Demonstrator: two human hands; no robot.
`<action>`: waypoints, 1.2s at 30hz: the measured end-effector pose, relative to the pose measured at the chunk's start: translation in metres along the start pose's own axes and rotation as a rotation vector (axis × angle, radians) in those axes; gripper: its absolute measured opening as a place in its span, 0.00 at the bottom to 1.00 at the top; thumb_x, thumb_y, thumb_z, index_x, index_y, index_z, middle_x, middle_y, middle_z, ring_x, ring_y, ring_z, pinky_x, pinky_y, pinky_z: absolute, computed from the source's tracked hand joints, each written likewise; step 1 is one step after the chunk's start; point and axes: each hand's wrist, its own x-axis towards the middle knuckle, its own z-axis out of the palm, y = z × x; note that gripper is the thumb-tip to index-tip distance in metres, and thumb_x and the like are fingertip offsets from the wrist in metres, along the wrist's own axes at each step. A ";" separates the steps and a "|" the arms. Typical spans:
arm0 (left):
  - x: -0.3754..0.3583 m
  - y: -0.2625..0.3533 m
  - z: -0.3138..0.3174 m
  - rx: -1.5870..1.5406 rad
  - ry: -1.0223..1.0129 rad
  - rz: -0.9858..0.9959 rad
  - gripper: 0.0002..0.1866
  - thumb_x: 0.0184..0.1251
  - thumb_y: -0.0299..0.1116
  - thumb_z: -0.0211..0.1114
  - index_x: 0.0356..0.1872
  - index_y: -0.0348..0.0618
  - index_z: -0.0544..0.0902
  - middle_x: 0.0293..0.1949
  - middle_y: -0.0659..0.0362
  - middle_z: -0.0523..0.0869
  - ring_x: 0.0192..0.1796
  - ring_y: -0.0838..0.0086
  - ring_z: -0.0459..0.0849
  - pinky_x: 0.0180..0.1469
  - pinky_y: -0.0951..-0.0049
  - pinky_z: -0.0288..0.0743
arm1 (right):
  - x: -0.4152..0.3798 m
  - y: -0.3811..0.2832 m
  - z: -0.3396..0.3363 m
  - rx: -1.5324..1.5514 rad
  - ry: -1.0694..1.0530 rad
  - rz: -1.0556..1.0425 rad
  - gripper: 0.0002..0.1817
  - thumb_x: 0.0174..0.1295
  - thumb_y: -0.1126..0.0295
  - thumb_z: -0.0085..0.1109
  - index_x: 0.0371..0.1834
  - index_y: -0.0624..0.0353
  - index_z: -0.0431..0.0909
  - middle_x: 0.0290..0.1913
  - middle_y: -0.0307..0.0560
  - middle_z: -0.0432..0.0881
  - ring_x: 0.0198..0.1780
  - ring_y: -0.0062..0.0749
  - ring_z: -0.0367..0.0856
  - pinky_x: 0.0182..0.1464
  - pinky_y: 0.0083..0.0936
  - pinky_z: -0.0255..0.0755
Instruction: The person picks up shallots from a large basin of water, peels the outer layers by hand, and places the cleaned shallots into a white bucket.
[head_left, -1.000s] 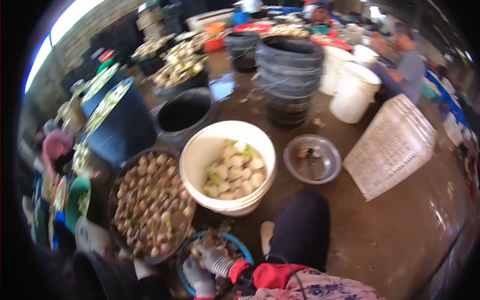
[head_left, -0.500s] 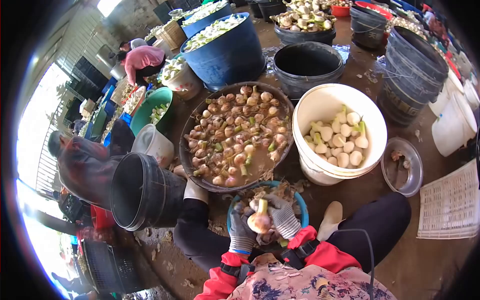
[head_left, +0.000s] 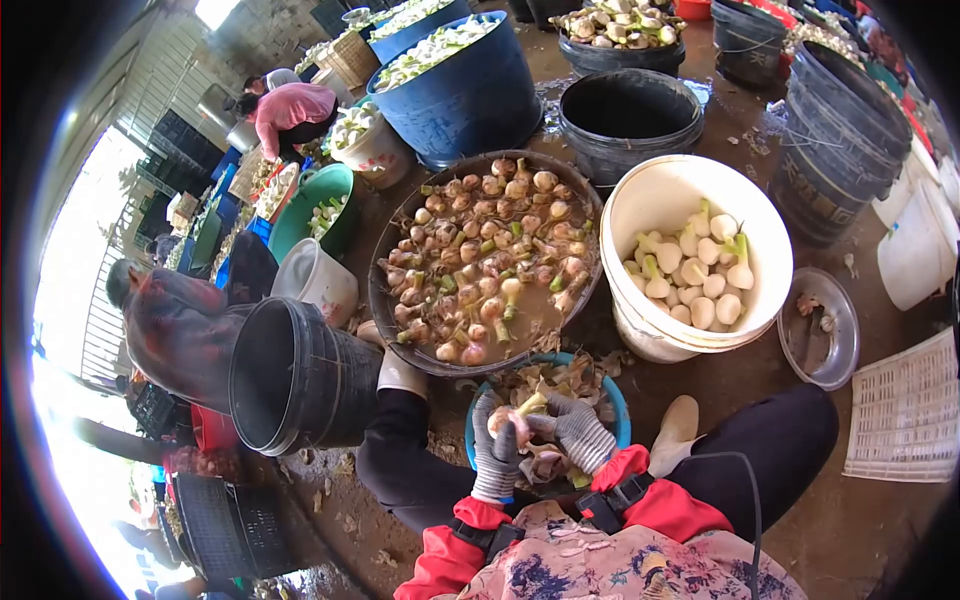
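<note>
In my gloved left hand [head_left: 494, 452] is a garlic bulb [head_left: 508, 424] with pinkish skin and a short pale stem. My gloved right hand [head_left: 580, 432] closes on the same bulb at its stem side; the exact fingertip contact is partly hidden. Both hands are above a blue basin [head_left: 622, 408] filled with loose garlic skins [head_left: 545, 464]. Just beyond it stands a wide dark tub [head_left: 468, 369] of unpeeled garlic bulbs [head_left: 480, 255] in brownish water. To its right, a white bucket [head_left: 652, 325] holds peeled white garlic bulbs [head_left: 695, 270].
Left of my leg a black bucket [head_left: 265, 375] lies tilted, close to a seated person [head_left: 185, 325]. A clear plastic bowl [head_left: 845, 345] and a white plastic basket [head_left: 900, 410] are at right. Black buckets [head_left: 635, 150] and a large blue tub [head_left: 450, 115] stand behind.
The garlic bulb has turned from upright to tilted, its stem now pointing right. My left hand now wraps its left side, and my right hand has shifted toward the stem. The view has shifted slightly.
</note>
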 end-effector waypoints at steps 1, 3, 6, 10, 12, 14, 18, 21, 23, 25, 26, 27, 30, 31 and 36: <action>0.004 -0.008 0.000 -0.067 0.038 -0.025 0.35 0.62 0.50 0.62 0.63 0.38 0.62 0.51 0.54 0.72 0.51 0.71 0.74 0.55 0.69 0.71 | 0.001 0.001 0.002 -0.093 0.018 -0.052 0.15 0.59 0.74 0.62 0.49 0.66 0.76 0.41 0.41 0.81 0.39 0.22 0.77 0.42 0.16 0.73; 0.008 -0.008 0.001 -0.137 0.079 -0.049 0.33 0.63 0.51 0.60 0.62 0.40 0.64 0.48 0.55 0.74 0.48 0.70 0.75 0.52 0.68 0.73 | 0.002 0.002 0.002 -0.188 0.035 -0.102 0.15 0.58 0.75 0.62 0.48 0.66 0.76 0.40 0.41 0.81 0.39 0.22 0.78 0.42 0.17 0.73; 0.025 0.007 0.004 -0.844 0.189 -0.480 0.20 0.64 0.56 0.56 0.40 0.50 0.75 0.35 0.58 0.77 0.38 0.65 0.78 0.37 0.61 0.77 | 0.007 0.010 -0.005 -0.402 0.060 -0.239 0.14 0.56 0.74 0.64 0.45 0.65 0.78 0.39 0.41 0.82 0.38 0.24 0.79 0.42 0.21 0.74; 0.049 0.014 -0.006 -0.966 0.085 -0.742 0.24 0.63 0.56 0.58 0.29 0.42 0.76 0.27 0.57 0.78 0.27 0.67 0.78 0.32 0.69 0.75 | 0.008 0.015 -0.008 -0.952 0.172 -0.478 0.13 0.48 0.73 0.67 0.39 0.61 0.81 0.36 0.51 0.83 0.38 0.37 0.82 0.43 0.27 0.74; 0.052 0.023 -0.006 -0.949 0.050 -0.788 0.26 0.62 0.59 0.57 0.31 0.41 0.76 0.25 0.56 0.78 0.27 0.67 0.78 0.31 0.69 0.76 | 0.007 0.012 -0.005 -1.057 -0.025 -0.364 0.14 0.47 0.74 0.66 0.39 0.61 0.81 0.36 0.54 0.83 0.38 0.42 0.82 0.42 0.27 0.74; 0.049 0.060 0.013 -0.568 0.351 -0.479 0.29 0.63 0.62 0.54 0.35 0.40 0.76 0.25 0.56 0.79 0.26 0.67 0.77 0.30 0.69 0.75 | 0.018 0.028 -0.013 -1.033 -0.004 -0.330 0.13 0.49 0.72 0.66 0.39 0.61 0.81 0.35 0.49 0.84 0.38 0.34 0.82 0.42 0.26 0.74; 0.032 0.033 0.020 -0.636 0.097 -0.292 0.32 0.63 0.53 0.60 0.55 0.37 0.64 0.42 0.54 0.78 0.41 0.73 0.78 0.45 0.71 0.74 | 0.022 0.031 -0.020 -0.295 0.075 -0.073 0.16 0.52 0.73 0.66 0.46 0.63 0.79 0.37 0.37 0.83 0.38 0.19 0.77 0.42 0.20 0.74; 0.009 0.019 0.041 0.098 0.187 0.144 0.34 0.64 0.47 0.63 0.62 0.38 0.60 0.49 0.55 0.74 0.51 0.73 0.73 0.51 0.71 0.72 | 0.021 0.026 -0.021 -0.469 -0.033 -0.201 0.16 0.55 0.75 0.62 0.48 0.63 0.78 0.38 0.38 0.83 0.37 0.21 0.78 0.42 0.20 0.74; 0.010 0.015 0.030 0.103 0.173 -0.021 0.32 0.63 0.46 0.64 0.61 0.38 0.63 0.49 0.55 0.74 0.50 0.74 0.73 0.52 0.72 0.71 | 0.022 0.030 -0.020 -0.600 -0.067 -0.142 0.16 0.55 0.75 0.62 0.49 0.63 0.78 0.38 0.39 0.83 0.37 0.22 0.79 0.42 0.20 0.74; 0.012 0.036 0.020 -0.179 0.122 -0.265 0.28 0.63 0.45 0.64 0.58 0.39 0.68 0.47 0.57 0.75 0.49 0.74 0.73 0.51 0.74 0.71 | 0.016 0.022 -0.012 -0.633 -0.126 -0.001 0.17 0.56 0.75 0.62 0.50 0.63 0.78 0.37 0.40 0.83 0.36 0.24 0.79 0.39 0.20 0.74; 0.012 0.030 0.014 -0.288 0.084 -0.281 0.27 0.63 0.47 0.62 0.56 0.40 0.70 0.46 0.56 0.76 0.49 0.71 0.75 0.52 0.72 0.71 | 0.010 0.016 -0.009 -0.631 -0.128 -0.007 0.17 0.56 0.75 0.62 0.50 0.63 0.78 0.37 0.40 0.83 0.36 0.24 0.79 0.39 0.20 0.74; 0.016 0.030 0.005 -0.471 0.049 -0.347 0.27 0.63 0.49 0.62 0.55 0.41 0.71 0.46 0.56 0.76 0.49 0.69 0.76 0.52 0.69 0.72 | -0.001 0.006 -0.003 -0.477 -0.138 0.031 0.16 0.56 0.75 0.62 0.49 0.63 0.78 0.37 0.41 0.83 0.35 0.23 0.79 0.38 0.20 0.74; 0.016 0.032 -0.017 -0.920 -0.080 -0.503 0.31 0.58 0.58 0.62 0.52 0.43 0.75 0.48 0.54 0.78 0.54 0.61 0.75 0.60 0.53 0.69 | -0.009 0.004 -0.008 -0.272 -0.203 0.072 0.13 0.55 0.74 0.63 0.45 0.65 0.79 0.36 0.41 0.83 0.36 0.21 0.78 0.37 0.20 0.73; 0.011 0.036 -0.019 -0.951 -0.087 -0.525 0.34 0.57 0.62 0.60 0.52 0.41 0.73 0.49 0.53 0.77 0.54 0.60 0.75 0.60 0.53 0.68 | -0.005 0.009 -0.013 -0.336 -0.219 -0.033 0.13 0.55 0.74 0.63 0.44 0.65 0.79 0.36 0.40 0.82 0.37 0.21 0.78 0.38 0.19 0.73; -0.009 0.040 -0.026 -0.994 -0.121 -0.564 0.39 0.55 0.66 0.58 0.53 0.40 0.70 0.52 0.51 0.73 0.56 0.61 0.74 0.61 0.54 0.68 | 0.000 0.007 -0.019 -0.428 -0.166 -0.139 0.11 0.55 0.72 0.63 0.40 0.64 0.80 0.34 0.40 0.82 0.37 0.22 0.77 0.42 0.21 0.71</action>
